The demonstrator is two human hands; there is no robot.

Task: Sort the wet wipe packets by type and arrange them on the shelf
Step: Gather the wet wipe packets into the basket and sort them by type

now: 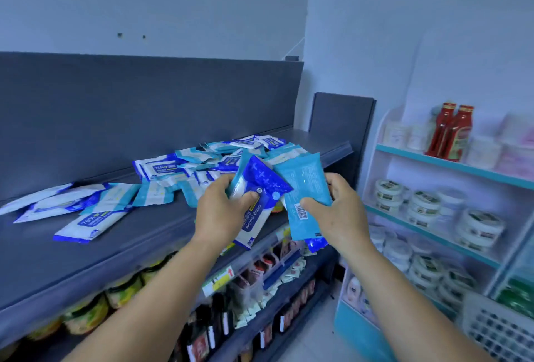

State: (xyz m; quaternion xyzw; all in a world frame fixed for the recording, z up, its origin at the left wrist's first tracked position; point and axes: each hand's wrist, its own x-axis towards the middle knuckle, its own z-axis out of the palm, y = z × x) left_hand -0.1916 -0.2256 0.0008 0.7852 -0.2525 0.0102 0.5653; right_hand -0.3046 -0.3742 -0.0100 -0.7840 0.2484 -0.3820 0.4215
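Pale walls back a dark grey shelf [95, 249] that runs from nine o'clock toward two o'clock, with a raised grey back panel behind it. Wet wipe packets lie on it in two groups. At nine o'clock a small spread of white-and-blue packets [72, 205] lies flat; the nearest one [89, 224] shows "75%" in yellow, the rest of its print too small to read. Toward twelve o'clock a loose heap [219, 159] mixes white-and-blue packets with pale teal ones, overlapping and tilted.

Over the shelf's front edge, the left hand [222, 211] grips a dark blue and white packet [257, 202], thumb pressed on its face and fingers curled behind; the white lower part reads "Alcohol Wipes", and the word above is partly hidden. Another packet seems to sit behind it in the same grip. Just beside it at three o'clock, the right hand [338, 211] grips a light teal packet [306, 197] shown from the back, with a barcode label near the thumb and fine print that cannot be read. A dark blue packet [316, 244] peeks out beneath it.

Lower shelves hold blurred bottles and sachets. At three o'clock a white and teal rack [450, 165] carries red bottles [450, 133] and round white jars [427, 202].
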